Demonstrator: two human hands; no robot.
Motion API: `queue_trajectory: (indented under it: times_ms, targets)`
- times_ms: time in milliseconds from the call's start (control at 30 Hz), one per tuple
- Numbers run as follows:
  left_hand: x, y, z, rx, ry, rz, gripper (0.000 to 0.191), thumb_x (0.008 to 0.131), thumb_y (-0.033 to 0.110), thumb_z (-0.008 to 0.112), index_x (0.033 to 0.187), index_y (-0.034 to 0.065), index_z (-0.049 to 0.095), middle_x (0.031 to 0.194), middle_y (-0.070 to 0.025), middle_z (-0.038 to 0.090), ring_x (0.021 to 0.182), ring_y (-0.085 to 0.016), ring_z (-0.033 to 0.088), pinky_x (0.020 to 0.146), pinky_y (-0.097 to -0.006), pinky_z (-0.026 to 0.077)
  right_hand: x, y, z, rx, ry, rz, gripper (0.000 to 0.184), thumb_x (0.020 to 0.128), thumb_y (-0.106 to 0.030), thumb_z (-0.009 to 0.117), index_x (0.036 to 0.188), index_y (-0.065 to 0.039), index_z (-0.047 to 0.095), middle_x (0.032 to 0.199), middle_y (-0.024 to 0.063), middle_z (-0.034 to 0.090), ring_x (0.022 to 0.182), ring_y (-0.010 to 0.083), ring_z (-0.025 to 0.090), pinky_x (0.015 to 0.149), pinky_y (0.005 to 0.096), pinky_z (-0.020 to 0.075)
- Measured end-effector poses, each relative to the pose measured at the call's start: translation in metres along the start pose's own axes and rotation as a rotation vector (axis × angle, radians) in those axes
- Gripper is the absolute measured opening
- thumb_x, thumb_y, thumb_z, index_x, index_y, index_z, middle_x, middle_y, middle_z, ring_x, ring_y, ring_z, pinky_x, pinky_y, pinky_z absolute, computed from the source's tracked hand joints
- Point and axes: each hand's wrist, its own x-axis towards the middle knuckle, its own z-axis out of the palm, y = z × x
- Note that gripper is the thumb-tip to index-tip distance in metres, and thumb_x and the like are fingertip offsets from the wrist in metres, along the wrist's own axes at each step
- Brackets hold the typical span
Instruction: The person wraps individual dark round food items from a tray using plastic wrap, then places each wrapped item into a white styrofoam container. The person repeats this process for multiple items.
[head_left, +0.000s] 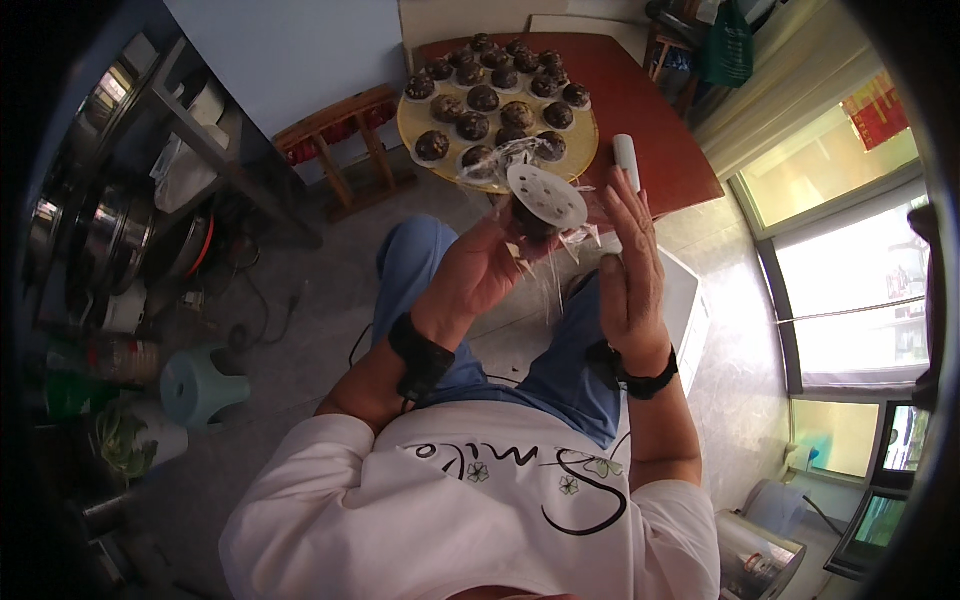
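Note:
My left hand (478, 271) holds a dark round ball (531, 223) with a white perforated paper liner (547, 196) facing up. Clear plastic film (525, 152) wraps loosely around it, with loose ends hanging below and standing up behind. To the right of the ball, my right hand (634, 281) is raised flat, fingers extended; whether it touches the film's edge I cannot tell. Just beyond both hands, a round yellow tray (585, 154) carries several dark balls (482, 98) on white paper liners. A white roll (625, 159) lies by the tray on the red-brown table (675, 161).
A wooden folding stool (352, 157) stands left of the table. Shelving (217, 142) with metal pots and a pale blue plastic stool (196, 386) are on the left. A white box (679, 281) sits beside my right leg. Windows (859, 292) line the right side.

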Motion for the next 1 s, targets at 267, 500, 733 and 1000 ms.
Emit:
queue_trajectory:
  times_ms: [267, 500, 733, 1000]
  targets:
    - [0.009, 0.001, 0.007, -0.227, -0.085, -0.054, 0.055, 0.105, 0.036, 0.049, 0.15, 0.0058, 0.037, 0.146, -0.0199, 0.048, 0.13, -0.034, 0.054, 0.108, -0.0433, 0.051, -0.018, 0.009, 0.036, -0.067, 0.101, 0.023, 0.064, 0.068, 0.003, 0.08, 0.126, -0.011, 0.057, 0.158, 0.0269, 0.031, 0.147, 0.0432, 0.032, 0.118, 0.0566, 0.0274]
    - [0.007, 0.001, -0.003, -0.209, -0.081, -0.059, 0.05, 0.105, 0.03, 0.051, 0.148, 0.0071, 0.04, 0.143, -0.0151, 0.051, 0.124, -0.03, 0.058, 0.107, -0.0409, 0.051, -0.01, 0.008, 0.04, -0.186, 0.125, -0.193, 0.025, 0.075, 0.002, 0.07, 0.098, -0.007, 0.066, 0.141, 0.0171, 0.056, 0.135, 0.0373, 0.05, 0.112, 0.0537, 0.0378]
    - [0.004, -0.006, -0.005, -0.154, -0.046, 0.014, 0.043, 0.107, 0.034, 0.048, 0.141, 0.0068, 0.049, 0.135, -0.0128, 0.06, 0.122, -0.027, 0.061, 0.102, -0.0427, 0.054, -0.003, 0.001, 0.037, -0.067, 0.102, -0.156, 0.022, 0.079, 0.004, 0.067, 0.099, -0.006, 0.065, 0.128, 0.0138, 0.066, 0.125, 0.0336, 0.06, 0.109, 0.0507, 0.0427]
    - [0.002, -0.004, 0.0, 0.127, 0.081, 0.064, 0.049, 0.104, 0.038, 0.053, 0.142, 0.0069, 0.047, 0.136, -0.0124, 0.059, 0.12, -0.026, 0.062, 0.1, -0.0421, 0.056, -0.002, -0.003, 0.038, 0.128, 0.189, 0.101, 0.02, 0.084, 0.009, 0.063, 0.099, -0.003, 0.064, 0.106, 0.0113, 0.072, 0.106, 0.0311, 0.068, 0.097, 0.0426, 0.0503]
